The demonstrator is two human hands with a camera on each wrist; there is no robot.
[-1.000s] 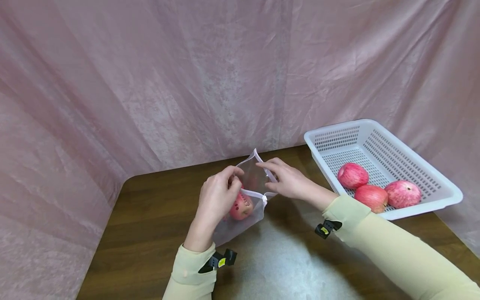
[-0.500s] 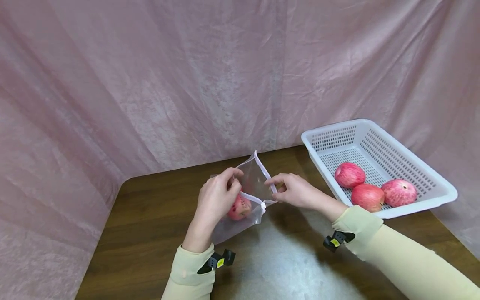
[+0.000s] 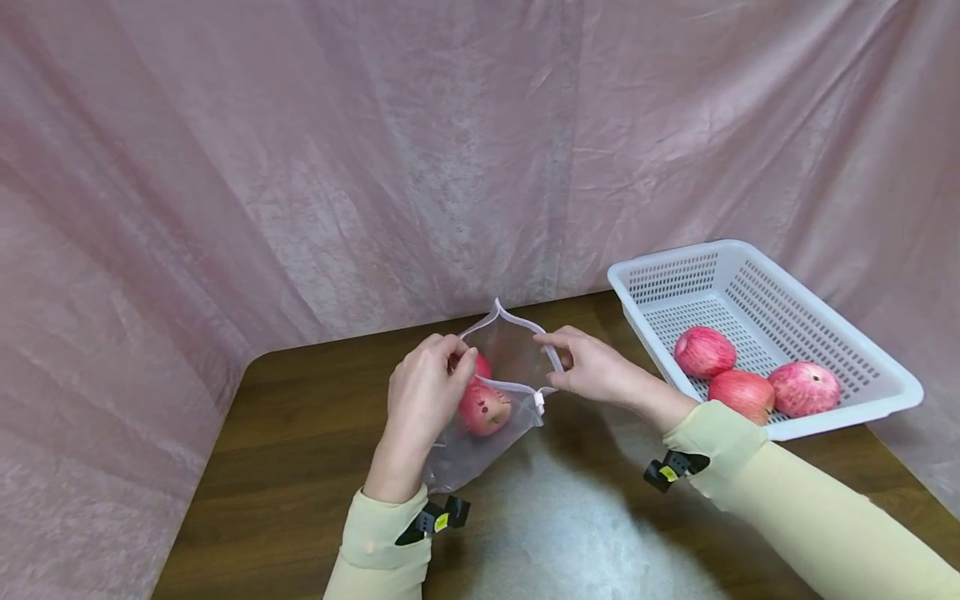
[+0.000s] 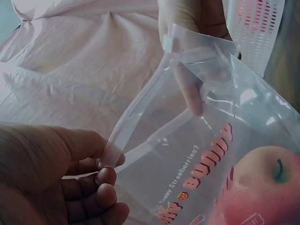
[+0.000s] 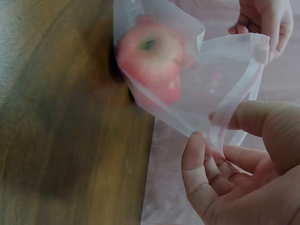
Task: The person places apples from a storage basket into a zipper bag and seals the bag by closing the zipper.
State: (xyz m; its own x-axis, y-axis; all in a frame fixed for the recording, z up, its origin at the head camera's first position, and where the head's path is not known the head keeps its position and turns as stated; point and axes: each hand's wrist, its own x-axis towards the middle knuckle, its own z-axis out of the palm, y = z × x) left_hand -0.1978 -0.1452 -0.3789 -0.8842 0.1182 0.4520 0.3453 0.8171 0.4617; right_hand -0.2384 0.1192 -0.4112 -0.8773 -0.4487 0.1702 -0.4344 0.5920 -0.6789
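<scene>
A clear plastic slider bag (image 3: 459, 463) with pink lettering (image 4: 208, 157) rests low over the table, its white-edged mouth spread apart. Inside lies a red apple (image 3: 486, 412), whose stem end shows in both wrist views. My left hand (image 3: 426, 385) pinches the near-left rim of the mouth between thumb and fingertips. At the opposite rim, my right hand (image 3: 592, 367) holds the white zip strip (image 5: 234, 101) between thumb and fingers. The slider (image 3: 539, 400) sits at the near-right corner of the mouth, between the two hands.
To the right stands a white perforated basket (image 3: 885, 371) holding three red apples, one (image 3: 705, 352) nearest the bag. The dark wooden table (image 3: 300, 467) ends at the back against a pink curtain (image 3: 375, 167). Cameras are strapped to both wrists.
My right hand has slid along the far rim, from nearly straight fingers to a pinch. The bag's mouth is spread wider and rounder. My left hand keeps its grip, shifting slightly left.
</scene>
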